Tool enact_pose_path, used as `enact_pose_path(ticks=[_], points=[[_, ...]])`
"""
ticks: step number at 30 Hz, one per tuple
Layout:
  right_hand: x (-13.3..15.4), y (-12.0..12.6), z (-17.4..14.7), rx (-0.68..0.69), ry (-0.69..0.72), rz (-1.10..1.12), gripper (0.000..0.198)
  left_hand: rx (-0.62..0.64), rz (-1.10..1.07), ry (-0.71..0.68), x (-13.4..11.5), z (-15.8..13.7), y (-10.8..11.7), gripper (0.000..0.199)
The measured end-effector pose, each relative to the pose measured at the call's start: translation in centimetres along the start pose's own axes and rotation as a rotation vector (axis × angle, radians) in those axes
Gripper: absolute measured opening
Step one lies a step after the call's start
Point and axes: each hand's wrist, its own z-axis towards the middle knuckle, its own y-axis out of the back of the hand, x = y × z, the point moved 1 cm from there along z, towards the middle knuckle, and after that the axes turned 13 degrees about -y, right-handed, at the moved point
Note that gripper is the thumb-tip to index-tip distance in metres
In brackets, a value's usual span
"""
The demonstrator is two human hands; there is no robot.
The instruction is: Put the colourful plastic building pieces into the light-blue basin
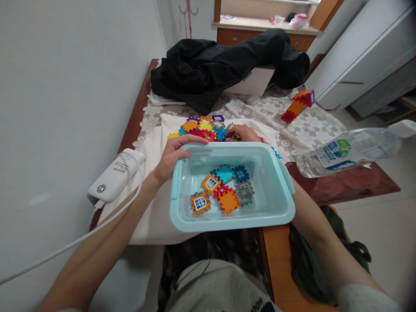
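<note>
My left hand (173, 155) grips the far left rim of a light blue plastic bin (271, 186), thumb on the edge and fingers over it. Several interlocking toy tiles lie inside the bin, among them an orange tile (229, 201), a window tile (200, 202) and a grey tile (244, 192). Behind the bin's far rim, my right hand (245, 132) curls its fingers around tiles at the right side of a colourful tile pile (205, 126). The rim partly hides that hand and the pile. The bin is tilted toward me.
A white power bank (115, 177) with a cable lies at the left. A plastic bottle (347, 151) is on the right. Farther back are a joined orange-red tile structure (297, 106) and a black garment (208, 65) over a white box (251, 82). A pale cloth (152, 216) covers the table's near part.
</note>
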Motion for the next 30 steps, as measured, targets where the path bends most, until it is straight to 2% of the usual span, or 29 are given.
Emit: enact_pose_path(ticks=[3,5,8,11,14,16,20,26,30], points=[[0.2,-0.3,-0.2,-0.144,-0.057,-0.039,0.068,-0.007,-0.039,0.000,0.0,0.0,-0.1,0.046],[0.1,-0.7,-0.1,-0.107,-0.117,-0.091,0.077,-0.004,-0.044,-0.004,-0.1,0.1,-0.2,0.045],[0.0,-0.8,-0.1,0.036,-0.098,-0.108,0.059,0.004,-0.026,-0.012,-0.1,0.1,-0.2,0.044],[0.1,-0.5,-0.4,-0.028,-0.053,-0.045,0.043,-0.002,0.005,-0.020,0.0,0.1,-0.1,0.043],[0.5,-0.5,-0.9,-0.141,-0.066,-0.026,0.054,-0.001,0.024,-0.012,0.1,0.0,0.0,0.044],[0.6,-0.8,-0.9,-0.143,-0.105,-0.063,0.060,0.005,0.026,-0.014,0.1,0.0,0.1,0.044],[0.1,-1.0,-0.6,-0.093,-0.105,-0.072,0.053,0.002,0.035,-0.018,0.0,0.0,0.0,0.044],[0.3,-0.7,-0.6,-0.177,-0.085,-0.021,0.041,0.003,0.018,-0.020,-0.2,0.1,-0.2,0.043],[1.1,-0.2,-0.8,-0.245,-0.121,0.019,0.044,0.007,0.009,-0.034,-0.2,0.1,-0.2,0.043]])
